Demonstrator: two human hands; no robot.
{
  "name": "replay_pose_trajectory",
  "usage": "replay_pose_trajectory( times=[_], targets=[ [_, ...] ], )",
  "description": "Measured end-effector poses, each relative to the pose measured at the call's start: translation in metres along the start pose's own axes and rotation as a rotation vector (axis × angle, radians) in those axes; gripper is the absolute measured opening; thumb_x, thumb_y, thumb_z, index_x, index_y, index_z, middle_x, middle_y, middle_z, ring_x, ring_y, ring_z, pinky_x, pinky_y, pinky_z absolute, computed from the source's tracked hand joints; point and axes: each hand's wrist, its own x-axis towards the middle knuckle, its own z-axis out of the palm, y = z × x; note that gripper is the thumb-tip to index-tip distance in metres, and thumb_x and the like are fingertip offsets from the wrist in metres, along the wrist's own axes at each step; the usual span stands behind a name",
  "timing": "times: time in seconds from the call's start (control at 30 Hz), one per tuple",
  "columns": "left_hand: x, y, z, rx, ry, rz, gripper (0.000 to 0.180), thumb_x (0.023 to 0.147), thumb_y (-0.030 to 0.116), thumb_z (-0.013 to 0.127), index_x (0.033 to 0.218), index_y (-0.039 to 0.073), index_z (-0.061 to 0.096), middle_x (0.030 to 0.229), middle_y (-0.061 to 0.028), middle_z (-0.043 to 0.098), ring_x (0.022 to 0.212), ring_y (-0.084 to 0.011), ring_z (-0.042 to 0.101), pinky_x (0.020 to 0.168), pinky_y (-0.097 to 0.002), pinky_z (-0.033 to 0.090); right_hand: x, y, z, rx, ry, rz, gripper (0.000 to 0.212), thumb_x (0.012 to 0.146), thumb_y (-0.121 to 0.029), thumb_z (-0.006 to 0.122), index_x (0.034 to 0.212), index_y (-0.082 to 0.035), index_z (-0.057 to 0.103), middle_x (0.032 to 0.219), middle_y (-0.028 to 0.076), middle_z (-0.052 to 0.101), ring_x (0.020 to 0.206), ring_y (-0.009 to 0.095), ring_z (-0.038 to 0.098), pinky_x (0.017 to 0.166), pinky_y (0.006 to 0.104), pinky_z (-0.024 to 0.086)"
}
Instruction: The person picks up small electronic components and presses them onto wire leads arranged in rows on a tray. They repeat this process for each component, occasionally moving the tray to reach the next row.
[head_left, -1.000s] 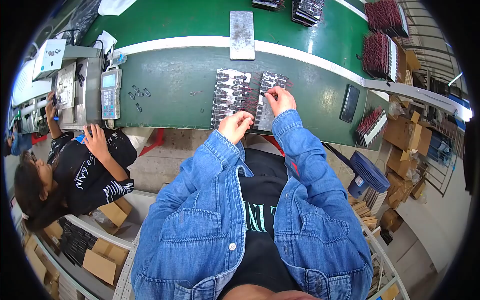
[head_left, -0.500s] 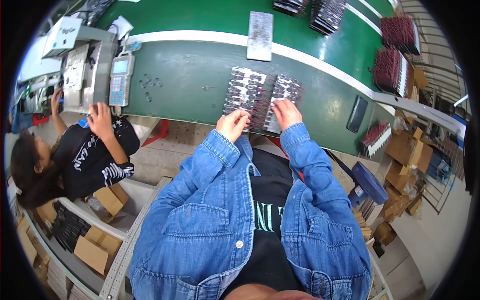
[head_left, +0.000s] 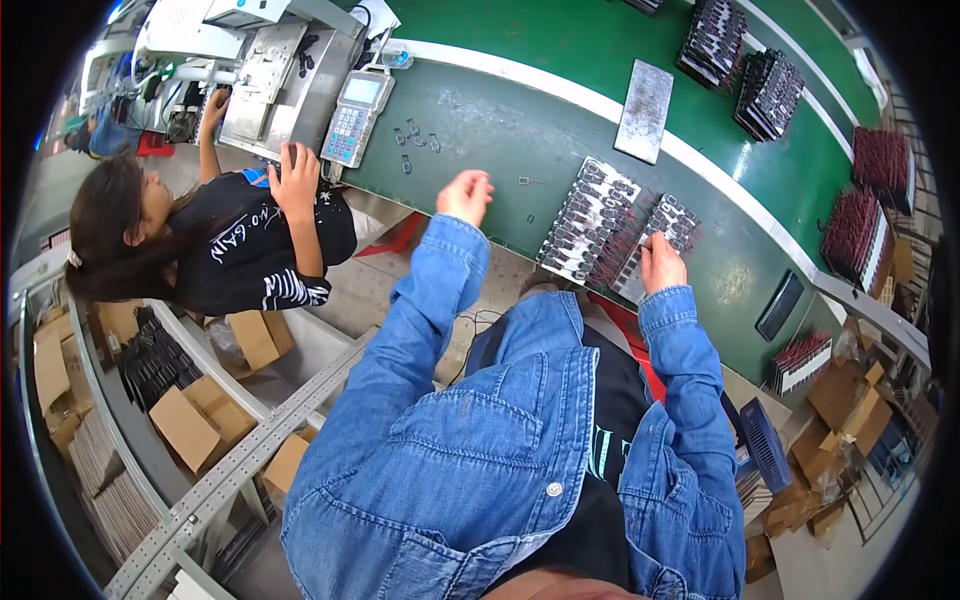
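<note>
My left hand is raised over the front edge of the green bench, left of the trays. Its fingers are curled together, and whatever is in them is hidden. A pale tray with rows of small dark parts and thin red wires stands to its right. Beside that lies a second, narrower tray with similar dark parts at its far end. My right hand is over this second tray, fingers pinched together; I cannot make out what they hold. A small wired part and a tiny dark piece lie on the bench.
Several small dark parts lie near a grey keypad device. A metal plate straddles the white strip. Stacked trays stand farther back, and a dark phone-like slab lies at right. A co-worker works at left.
My left hand has left the tray and moved left across the bench. My right hand stays at the narrower tray. The view has swung left, so the bench things appear farther right.
</note>
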Motion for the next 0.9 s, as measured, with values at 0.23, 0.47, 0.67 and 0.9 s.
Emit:
replay_pose_trajectory(
  times=[0.23,0.47,0.67,0.9],
  targets=[
    [0.067,-0.02,-0.034,0.424,0.498,0.016,0.024,0.082,0.025,0.066,0.098,0.006,0.064,0.088,-0.0099,0.066,0.078,-0.0257,0.065,0.072,-0.0365,0.052,-0.011,-0.006,-0.013,0.55,-0.039,0.293,0.011,0.089,-0.01,0.057,0.097,-0.005,0.053,0.096,0.013,0.066,0.078,0.021,0.065,0.071,0.0322,0.052],
    [0.085,-0.034,-0.028,0.561,0.468,0.07,0.027,0.077,0.028,0.071,0.095,0.008,0.065,0.089,-0.008,0.063,0.084,-0.0253,0.063,0.076,-0.0379,0.051,-0.024,-0.022,-0.04,1.341,-0.143,0.575,0.02,0.092,-0.017,0.057,0.106,-0.003,0.054,0.105,0.015,0.064,0.085,0.018,0.063,0.077,0.0317,0.053],
    [0.087,-0.048,-0.043,0.798,0.285,0.303,0.02,0.081,0.028,0.065,0.094,0.012,0.064,0.095,-0.0097,0.062,0.08,-0.0288,0.063,0.07,-0.0406,0.051,-0.021,-0.03,-0.033,1.52,-0.087,0.675,0.021,0.091,-0.018,0.059,0.106,-0.004,0.056,0.101,0.009,0.064,0.081,0.014,0.059,0.076,0.0306,0.051],
    [0.056,-0.021,-0.004,0.633,0.196,0.442,0.012,0.083,0.021,0.063,0.089,0.011,0.065,0.086,-0.0082,0.064,0.07,-0.0257,0.064,0.064,-0.0367,0.052,-0.017,-0.026,-0.025,1.555,-0.132,0.595,0.027,0.09,-0.017,0.06,0.113,-0.004,0.056,0.08,0.001,0.055,0.064,0.008,0.049,0.07,0.0285,0.049]
  ],
)
